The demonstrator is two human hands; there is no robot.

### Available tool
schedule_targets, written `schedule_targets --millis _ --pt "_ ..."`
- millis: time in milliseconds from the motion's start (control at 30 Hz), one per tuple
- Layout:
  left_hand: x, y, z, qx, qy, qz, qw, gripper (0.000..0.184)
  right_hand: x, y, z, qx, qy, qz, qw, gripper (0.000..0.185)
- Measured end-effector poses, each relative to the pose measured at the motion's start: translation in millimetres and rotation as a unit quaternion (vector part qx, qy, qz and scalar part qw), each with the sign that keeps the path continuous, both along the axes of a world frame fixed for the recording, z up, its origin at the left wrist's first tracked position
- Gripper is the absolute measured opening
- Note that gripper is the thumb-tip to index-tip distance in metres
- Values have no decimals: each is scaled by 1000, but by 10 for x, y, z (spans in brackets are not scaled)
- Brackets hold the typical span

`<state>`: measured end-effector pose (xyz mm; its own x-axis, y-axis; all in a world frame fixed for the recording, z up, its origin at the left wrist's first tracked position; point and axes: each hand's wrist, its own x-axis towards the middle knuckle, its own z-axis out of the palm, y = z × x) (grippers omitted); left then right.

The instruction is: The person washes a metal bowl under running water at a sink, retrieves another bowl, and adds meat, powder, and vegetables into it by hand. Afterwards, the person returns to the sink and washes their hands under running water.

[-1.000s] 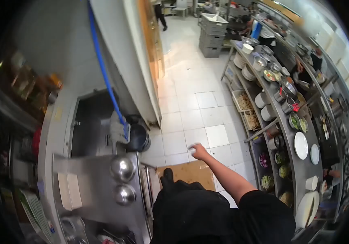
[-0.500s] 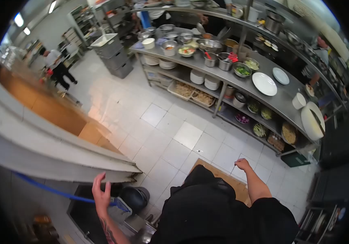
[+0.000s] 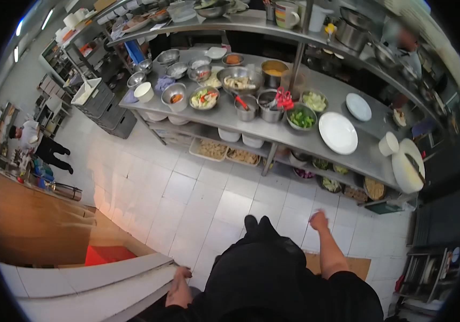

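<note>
My left hand hangs low by the end of the white tiled ledge, its fingers loosely bent and apart with nothing seen in them. Whether it touches the ledge I cannot tell. In front of my body, above the floor, my right hand is closed; a small pale bit shows at its fingertips, too small to name. Ahead stands a steel counter. On it are a bowl of chopped salad, a bowl of green leaves, a pot with red-handled tools and a large white plate.
White floor tiles lie between me and the counter. Trays of food fill its lower shelf. Stacked grey crates stand at its left end. A person is at far left, and another person is behind the counter.
The counter is nearer and more of its left end shows. My left hand has dropped from raised and spread to low beside the ledge. My right hand remains closed in front of me.
</note>
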<state>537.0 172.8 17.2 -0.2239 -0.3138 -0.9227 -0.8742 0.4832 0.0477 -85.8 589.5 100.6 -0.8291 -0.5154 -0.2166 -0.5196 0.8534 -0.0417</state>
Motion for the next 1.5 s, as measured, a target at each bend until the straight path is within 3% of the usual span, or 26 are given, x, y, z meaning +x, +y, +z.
schedule_targets --millis 33,67,100,133,167,200,233,300,333,367,433,467,500,533,567,600,667,733,867,967,1033,1133,1267,1333,1500 --pt "-146 204 60 -79 72 163 981 55 -194 -251 -152 -173 -211 -126 954 14" --pt "-246 320 104 -78 143 348 923 51 -254 -597 -208 -202 -229 -120 945 13" --pt "-547 500 774 -56 198 414 887 47 -406 -891 -435 -110 -233 -44 965 14" --pt "-353 537 489 -123 273 148 943 44 -430 -1273 -186 -140 -211 45 966 18" --pt "215 685 -703 -140 289 -36 946 39 -517 -1699 -97 -193 -232 24 953 23" --pt "237 732 -582 -68 265 103 956 38 -572 -2240 539 -244 -286 11 927 23" --pt "125 711 -407 -40 245 159 956 38 -720 -2734 725 -356 -388 -43 849 20" --pt "-95 452 -309 -25 240 205 949 37 -998 -3691 1590 -467 -379 -61 797 23" --pt "-239 233 -308 -19 246 209 946 36 -1267 -4088 1709 -467 -346 -78 810 26" --pt "-366 -17 -328 -16 259 209 943 35 -1382 -4451 2186 -529 -353 -143 758 34" --pt "-645 -638 -472 -15 312 188 931 35 -1881 -4987 2369 -574 -448 -232 646 41" --pt "-814 -1019 -615 -17 364 176 914 34 -2088 -5207 2385 -576 -443 -235 646 41" --pt "-1004 -1418 -790 -8 422 187 887 34 -2255 -5398 2354 -561 -476 -290 612 42" --pt "-1257 -1829 -777 91 355 366 856 36 -2343 -5549 2339 -544 -506 -345 574 44" --pt "-1744 -2284 -405 -67 233 216 946 39 -2351 -5648 2366 -538 -473 -363 597 43" --pt "-1913 -2669 -445 -88 311 260 910 37 -2397 -5721 2299 -537 -467 -370 597 43" --pt "-2515 -3343 74 -150 386 244 877 32 -2547 -5781 2089 -548 -428 -346 630 41" --pt "-3090 -3916 553 -150 449 212 855 27 -2613 -5876 2145 -580 -387 -364 618 39" --pt "-3786 -4707 673 -56 490 230 839 27 -2572 -5870 2236 -602 -312 -418 604 29" --pt "-4120 -4944 572 -39 460 205 863 27 -2627 -5922 2145 -571 -389 -446 569 33" --pt "-4282 -4969 413 -45 438 158 884 28 -2723 -5938 1922 -600 -420 -436 523 33" --pt "-4418 -4706 319 -34 432 154 888 28 -2801 -5909 2005 -644 -433 -397 491 29" --pt "-4366 -4106 183 -4 434 126 892 28 -2886 -5695 2404 -665 -392 -355 527 25" --pt "-4231 -3782 11 11 406 131 904 26 -2999 -5584 2576 -676 -412 -345 505 28" --pt "-4023 -3002 350 9 342 176 923 27 -3399 -5541 2689 -707 -392 -312 499 18"
